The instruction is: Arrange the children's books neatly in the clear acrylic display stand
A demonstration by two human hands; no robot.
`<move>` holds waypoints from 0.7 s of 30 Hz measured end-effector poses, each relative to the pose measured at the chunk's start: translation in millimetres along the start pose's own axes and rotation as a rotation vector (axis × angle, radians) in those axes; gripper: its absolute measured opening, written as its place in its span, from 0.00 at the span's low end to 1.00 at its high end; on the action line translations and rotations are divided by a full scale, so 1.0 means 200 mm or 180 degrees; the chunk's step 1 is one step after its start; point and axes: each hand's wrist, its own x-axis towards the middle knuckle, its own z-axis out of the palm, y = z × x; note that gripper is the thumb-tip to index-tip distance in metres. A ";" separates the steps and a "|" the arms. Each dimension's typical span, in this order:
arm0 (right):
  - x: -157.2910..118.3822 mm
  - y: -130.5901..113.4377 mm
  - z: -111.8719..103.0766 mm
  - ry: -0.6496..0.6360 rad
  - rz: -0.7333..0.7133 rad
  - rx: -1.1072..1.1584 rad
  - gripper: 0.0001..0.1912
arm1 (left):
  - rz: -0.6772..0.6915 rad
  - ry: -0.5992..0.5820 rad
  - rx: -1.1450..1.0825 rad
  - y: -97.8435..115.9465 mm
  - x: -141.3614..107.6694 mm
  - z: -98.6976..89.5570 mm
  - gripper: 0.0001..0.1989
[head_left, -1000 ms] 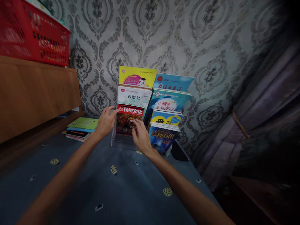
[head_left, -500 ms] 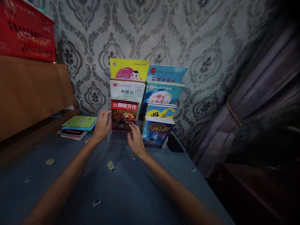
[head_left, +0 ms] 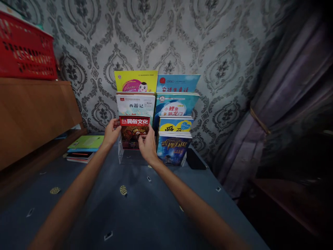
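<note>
A dark red book [head_left: 134, 133] with a picture on its cover stands upright in the front left of a clear stepped stand [head_left: 120, 152]. My left hand [head_left: 111, 133] grips its left edge, fingers bent near the top corner. On the other side, my right hand [head_left: 148, 146] has its thumb on the cover and its fingers along the right edge, partly hidden. Behind that book rise a white book [head_left: 136, 105] and a yellow book [head_left: 135, 80]. To the right stand a dark blue book [head_left: 173, 149], a yellow-and-blue book [head_left: 177, 124], a teal book [head_left: 178, 104] and a light blue book [head_left: 179, 82].
A small stack of books [head_left: 87, 143] lies left on the blue tablecloth [head_left: 130, 222]. A dark flat object [head_left: 195, 159] lies right of the stand. At the left, a red basket [head_left: 28, 48] sits on a wooden cabinet [head_left: 36, 118]. A tied curtain [head_left: 249, 139] hangs at the right.
My right hand has shifted up the book's right edge, its fingers now reaching near the top corner. My left hand stays at the left edge. The camera view has tilted slightly.
</note>
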 end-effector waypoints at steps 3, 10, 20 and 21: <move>0.03 -0.01 0.01 0.0091 0.0122 0.0140 0.39 | -0.0259 -0.0036 -0.0205 0.03 0.01 -0.01 0.12; 0.05 -0.03 0.01 0.0163 0.0298 0.0371 0.39 | -0.0625 -0.0206 -0.0495 0.05 0.01 -0.04 0.12; 0.05 -0.01 -0.01 0.0300 0.0290 0.0458 0.36 | -0.1301 -0.0896 -0.1238 0.00 0.08 -0.11 0.21; 0.05 -0.01 -0.01 0.0307 0.0259 0.0472 0.36 | -0.1301 -0.0967 -0.1229 -0.01 0.09 -0.12 0.22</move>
